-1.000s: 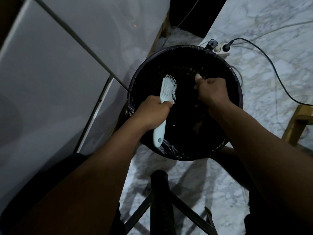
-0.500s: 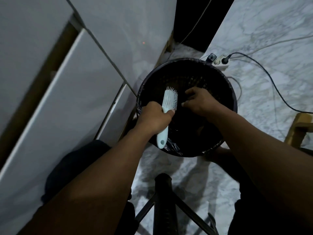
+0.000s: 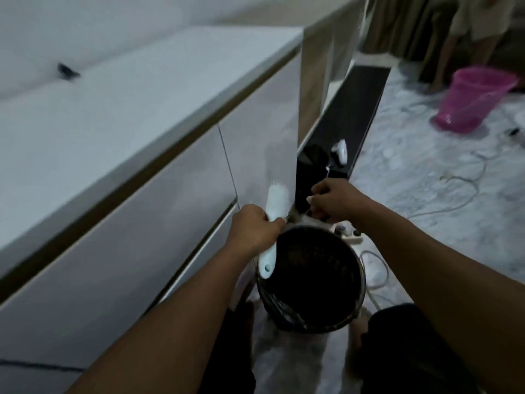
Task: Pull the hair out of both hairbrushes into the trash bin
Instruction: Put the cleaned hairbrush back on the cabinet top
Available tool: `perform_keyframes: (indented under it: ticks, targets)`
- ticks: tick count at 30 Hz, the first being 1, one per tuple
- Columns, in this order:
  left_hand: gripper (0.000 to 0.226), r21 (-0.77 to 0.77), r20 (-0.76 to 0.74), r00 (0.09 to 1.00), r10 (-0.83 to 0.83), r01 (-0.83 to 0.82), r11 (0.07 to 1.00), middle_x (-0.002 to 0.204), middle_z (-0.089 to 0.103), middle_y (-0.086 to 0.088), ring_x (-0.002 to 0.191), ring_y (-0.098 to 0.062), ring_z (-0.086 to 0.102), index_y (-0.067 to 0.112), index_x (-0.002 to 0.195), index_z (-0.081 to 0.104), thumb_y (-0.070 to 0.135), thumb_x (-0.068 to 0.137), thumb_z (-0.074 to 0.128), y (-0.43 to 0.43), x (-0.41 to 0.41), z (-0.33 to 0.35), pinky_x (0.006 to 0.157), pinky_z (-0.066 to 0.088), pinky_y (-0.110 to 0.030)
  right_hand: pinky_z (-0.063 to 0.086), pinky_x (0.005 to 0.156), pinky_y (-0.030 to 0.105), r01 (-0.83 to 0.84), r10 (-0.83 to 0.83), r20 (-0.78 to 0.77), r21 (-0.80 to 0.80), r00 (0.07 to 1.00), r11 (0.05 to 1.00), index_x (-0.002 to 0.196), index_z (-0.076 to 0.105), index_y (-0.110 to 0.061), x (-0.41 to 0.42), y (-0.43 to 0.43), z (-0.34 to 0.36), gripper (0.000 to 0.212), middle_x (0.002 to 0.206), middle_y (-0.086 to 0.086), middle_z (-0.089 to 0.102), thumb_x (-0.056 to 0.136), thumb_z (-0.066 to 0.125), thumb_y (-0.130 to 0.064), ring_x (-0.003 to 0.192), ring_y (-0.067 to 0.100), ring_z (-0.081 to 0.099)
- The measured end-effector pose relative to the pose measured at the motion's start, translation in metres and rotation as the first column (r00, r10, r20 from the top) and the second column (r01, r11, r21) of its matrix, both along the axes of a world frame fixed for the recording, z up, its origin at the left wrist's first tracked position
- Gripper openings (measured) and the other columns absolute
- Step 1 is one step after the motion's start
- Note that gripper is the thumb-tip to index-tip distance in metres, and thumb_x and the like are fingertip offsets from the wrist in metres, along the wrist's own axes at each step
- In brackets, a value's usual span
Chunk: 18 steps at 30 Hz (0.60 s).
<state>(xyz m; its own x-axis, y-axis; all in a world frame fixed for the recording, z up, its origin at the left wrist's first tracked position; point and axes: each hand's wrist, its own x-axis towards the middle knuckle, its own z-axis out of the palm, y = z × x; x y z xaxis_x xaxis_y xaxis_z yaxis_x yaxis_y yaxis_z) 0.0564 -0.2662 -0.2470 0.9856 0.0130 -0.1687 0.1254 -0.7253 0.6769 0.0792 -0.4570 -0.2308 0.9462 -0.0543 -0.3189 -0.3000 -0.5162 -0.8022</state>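
My left hand grips a pale hairbrush by its handle, head up and bristles toward the right, just past the far left rim of the black trash bin. My right hand hovers beyond the bin's far rim, right of the brush head, its fingers curled and pinched together. Whether hair is between those fingers is too blurred to tell. The bin is lined with a black bag and its inside looks dark. A dark small object lies on the white cabinet top; it is too blurred to identify.
A white cabinet with drawers runs along the left, close to the bin. A black low shelf holds a white object. A power strip and cables lie on the marble floor. A pink basket stands far right.
The view has swung up from the bin toward the room. Both hands rose out of the bin's mouth to beyond its far rim, the brush still in my left hand.
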Motion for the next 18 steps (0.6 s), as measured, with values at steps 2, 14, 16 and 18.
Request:
perform_keyframes:
  ticks: [2, 14, 16, 18]
  targets:
    - [0.042, -0.005, 0.101, 0.995, 0.011, -0.010, 1.000, 0.066, 0.068, -0.010, 0.061, -0.020, 0.061, 0.009, 0.061, 0.057, 0.040, 0.084, 0.072, 0.002, -0.009, 0.043, 0.049, 0.040, -0.027, 0.050, 0.061, 0.031, -0.007, 0.005, 0.078, 0.030, 0.997, 1.000, 0.114, 0.055, -0.014, -0.011, 0.007, 0.046, 0.022, 0.097, 0.016, 0.073, 0.095, 0.062, -0.021, 0.074, 0.023, 0.067]
    - [0.030, -0.034, 0.430, 0.892, 0.137, -0.135, 0.990, 0.065, 0.057, -0.003, 0.057, -0.013, 0.053, 0.007, 0.068, 0.058, 0.033, 0.081, 0.068, 0.077, -0.068, 0.225, 0.048, 0.034, -0.026, 0.053, 0.070, 0.035, -0.150, 0.141, 0.391, -0.008, 0.909, 0.989, 0.125, 0.051, -0.017, -0.057, 0.083, 0.233, 0.037, 0.099, 0.014, 0.072, 0.092, 0.064, -0.025, 0.082, 0.020, 0.072]
    - [0.027, -0.040, 0.457, 0.875, 0.162, -0.161, 0.986, 0.070, 0.059, -0.001, 0.060, -0.008, 0.053, 0.006, 0.076, 0.064, 0.032, 0.081, 0.069, 0.097, -0.072, 0.244, 0.050, 0.039, -0.025, 0.053, 0.069, 0.034, -0.178, 0.171, 0.416, -0.021, 0.893, 0.984, 0.126, 0.050, -0.018, -0.057, 0.099, 0.255, 0.040, 0.096, 0.011, 0.072, 0.091, 0.066, -0.027, 0.079, 0.018, 0.071]
    - [0.024, -0.060, 0.480, 0.855, 0.196, -0.191, 0.980, 0.071, 0.056, 0.003, 0.062, -0.005, 0.052, 0.008, 0.084, 0.063, 0.031, 0.082, 0.070, 0.117, -0.073, 0.260, 0.054, 0.040, -0.022, 0.055, 0.071, 0.035, -0.204, 0.201, 0.436, -0.040, 0.877, 0.978, 0.126, 0.050, -0.019, -0.054, 0.116, 0.275, 0.041, 0.099, 0.008, 0.070, 0.090, 0.066, -0.028, 0.086, 0.020, 0.074]
